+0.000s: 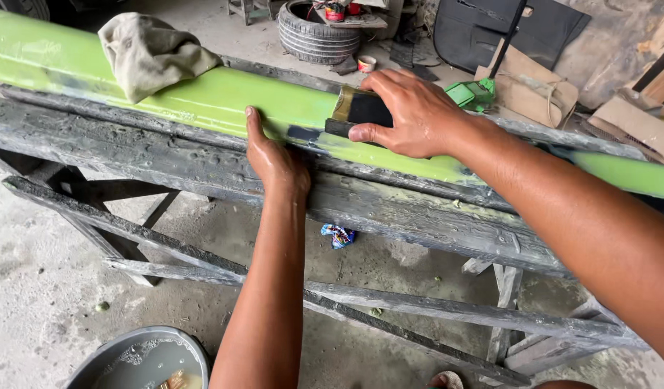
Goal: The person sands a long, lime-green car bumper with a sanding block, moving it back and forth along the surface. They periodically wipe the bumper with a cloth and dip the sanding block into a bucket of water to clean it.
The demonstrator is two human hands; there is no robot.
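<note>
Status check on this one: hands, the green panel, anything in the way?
Right hand grips dark sanding block on wet green panel. Left hand braces panel edge. Rag lies further along.

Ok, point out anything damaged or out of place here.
The green panel has its paint worn through to a dark patch beside the right hand's block. A crumpled wrapper lies on the floor.

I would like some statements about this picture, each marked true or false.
1. The right hand presses a dark sanding block on the green panel. True.
2. The left hand holds the cloth. False: it rests on the panel's edge; the cloth lies apart on the panel.
3. A basin with water stands on the floor. True.
4. The panel lies on a glass table. False: it lies on a rough wooden stand.
</note>
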